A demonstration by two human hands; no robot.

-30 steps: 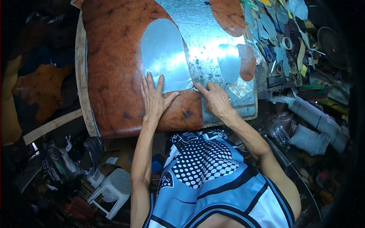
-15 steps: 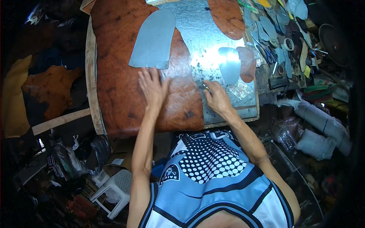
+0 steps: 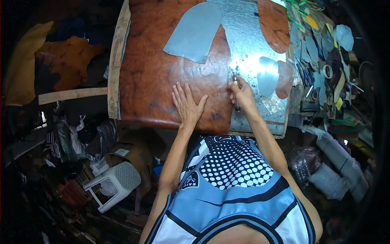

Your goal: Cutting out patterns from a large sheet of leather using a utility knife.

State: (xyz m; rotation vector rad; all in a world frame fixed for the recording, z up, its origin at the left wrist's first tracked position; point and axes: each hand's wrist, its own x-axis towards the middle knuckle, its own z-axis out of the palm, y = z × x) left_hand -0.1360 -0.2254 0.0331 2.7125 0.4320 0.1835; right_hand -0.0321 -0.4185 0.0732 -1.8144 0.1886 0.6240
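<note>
The left hand (image 3: pixel 187 106) lies flat with its fingers spread, palm pressed onto the brown leather hide (image 3: pixel 162 73) that covers most of the tabletop (image 3: pixel 115 61). The right hand (image 3: pixel 243 93) is closed around a slim dark knife (image 3: pixel 236 95), whose handle runs down out of the fist toward the person's body while its working end points away, toward the far side. That tip sits right at the hide's right-hand edge, where the leather meets the grey metal sheet (image 3: pixel 248 49).

A faint straight line crosses the hide between the two hands, running from the right hand's tool sideways toward the left hand's fingertips. So the line's long axis lies across the person's body, roughly at right angles to the knife's handle, and the left hand holds the leather down just on the near side of it. The right hand is the nearer one to the start of that line; the left hand sits near its other end.

Beyond the left hand's fingertips, well apart, a grey rounded pattern piece (image 3: pixel 194 31) lies tilted on the hide. Just to the outer side of the right hand, a smaller grey oval piece (image 3: pixel 267 75) and a brown cut piece (image 3: pixel 285 79) rest on the metal sheet.
</note>
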